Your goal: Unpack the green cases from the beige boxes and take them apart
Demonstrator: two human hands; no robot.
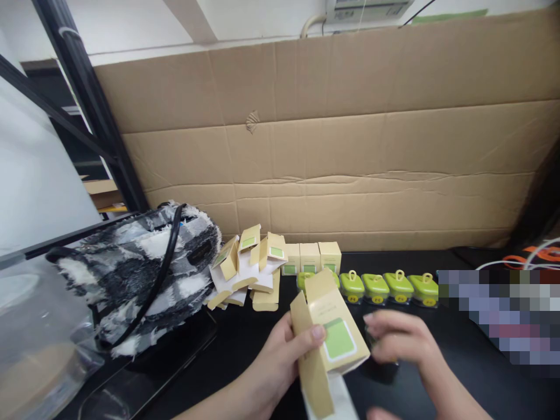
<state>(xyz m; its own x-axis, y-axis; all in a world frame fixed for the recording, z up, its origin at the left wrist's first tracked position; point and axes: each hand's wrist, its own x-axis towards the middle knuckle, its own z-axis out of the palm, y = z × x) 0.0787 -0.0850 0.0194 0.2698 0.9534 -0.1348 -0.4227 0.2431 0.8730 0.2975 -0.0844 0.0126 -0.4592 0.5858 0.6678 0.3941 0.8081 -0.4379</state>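
Observation:
A small cream cardboard box (335, 309) with a green label is in my left hand (284, 356), thumb pressed on its front. The box's end flaps stand unfolded, and a white panel hangs below it. My right hand (406, 344) is just right of the box, fingers bent and smeared by motion. Beside these fingers is a small dark, shiny shape (387, 363); I cannot tell what it is or whether it is gripped. Behind both hands runs a row of small green-lidded cases (374, 286) with yellow loops, partly hidden by the box.
Flattened or half-folded cartons (247, 268) are heaped left of centre, beside several upright small boxes (310, 256). A shaggy black-and-white bag (153, 274) and a clear plastic bag (39, 338) occupy the left. Cardboard (306, 146) walls the back of the black table (437, 350). White cables (516, 263) lie right.

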